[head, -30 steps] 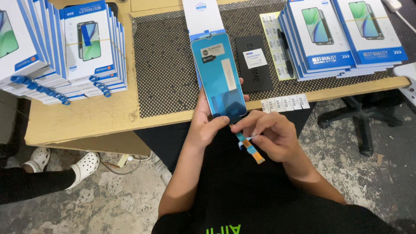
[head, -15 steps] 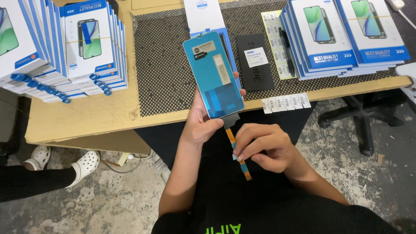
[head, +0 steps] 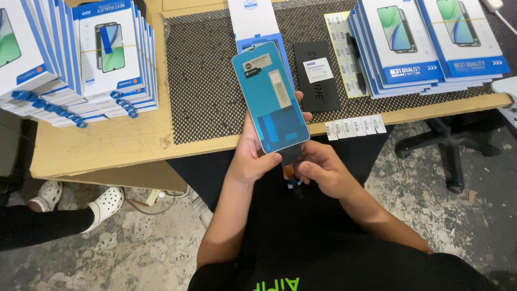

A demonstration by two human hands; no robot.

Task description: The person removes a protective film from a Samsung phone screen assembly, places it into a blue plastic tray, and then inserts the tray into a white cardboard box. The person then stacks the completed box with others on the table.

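Teal-backed phone display panel [head: 271,102] held up over the near edge of the worktop [head: 107,145], back face toward the camera, two pale stickers on it. Long axis runs from upper left (far end, over the black perforated mat [head: 210,81]) to lower right (near end, toward the body), slightly tilted.

Left hand [head: 253,156]: closed round the panel's lower part, thumb across the bottom front edge, fingertips showing past the right edge. Firm grip, carries the panel's weight.

Right hand [head: 320,170]: just below and to the right of the panel's near end, fingers curled in, pinching the dark flex ribbon [head: 292,161] that hangs from the bottom edge. Ribbon's coloured tip peeks out under the fingers; the exact pinch point is hidden by the thumb.

Key relation: ribbon exits the panel's near short edge and runs down along the panel's long axis, straight into the right hand. Right hand is nearer the ribbon, left nearer the panel body; the two hands almost touch at the bottom corner.

Surroundings: open blue tray [head: 258,40] and black flat piece with white label [head: 316,75] on the mat beyond the panel; stacks of blue-and-white boxes left [head: 107,54] and right [head: 420,43]; strip of small labels [head: 355,127] at the worktop edge
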